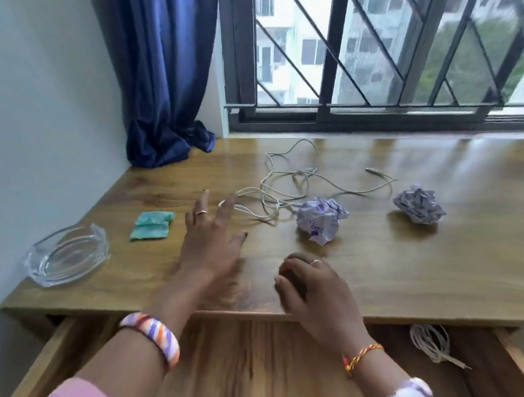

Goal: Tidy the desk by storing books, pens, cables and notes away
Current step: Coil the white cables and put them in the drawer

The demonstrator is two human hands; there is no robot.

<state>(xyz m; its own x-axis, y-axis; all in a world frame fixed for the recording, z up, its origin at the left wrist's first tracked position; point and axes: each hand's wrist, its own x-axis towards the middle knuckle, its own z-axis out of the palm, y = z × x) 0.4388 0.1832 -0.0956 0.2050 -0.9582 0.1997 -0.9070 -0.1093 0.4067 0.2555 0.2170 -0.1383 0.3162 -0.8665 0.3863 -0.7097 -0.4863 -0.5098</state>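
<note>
A loose white cable (287, 184) lies tangled across the middle of the wooden desk (412, 266). My left hand (209, 235) stretches over the desk with fingers spread, its fingertips at the cable's near end. My right hand (309, 283) hovers near the desk's front edge with fingers curled and nothing in them. Two crumpled balls of purple-printed paper sit on the desk, one (321, 217) just past my right hand and one (419, 204) further right. Below the desk an open drawer (252, 361) holds a coiled white cable (430, 343) at its right.
A glass ashtray (68, 256) stands at the desk's left front corner. A folded teal cloth (152, 225) lies between it and my left hand. A blue curtain (167, 81) hangs onto the back left corner. A barred window (383, 43) runs along the back.
</note>
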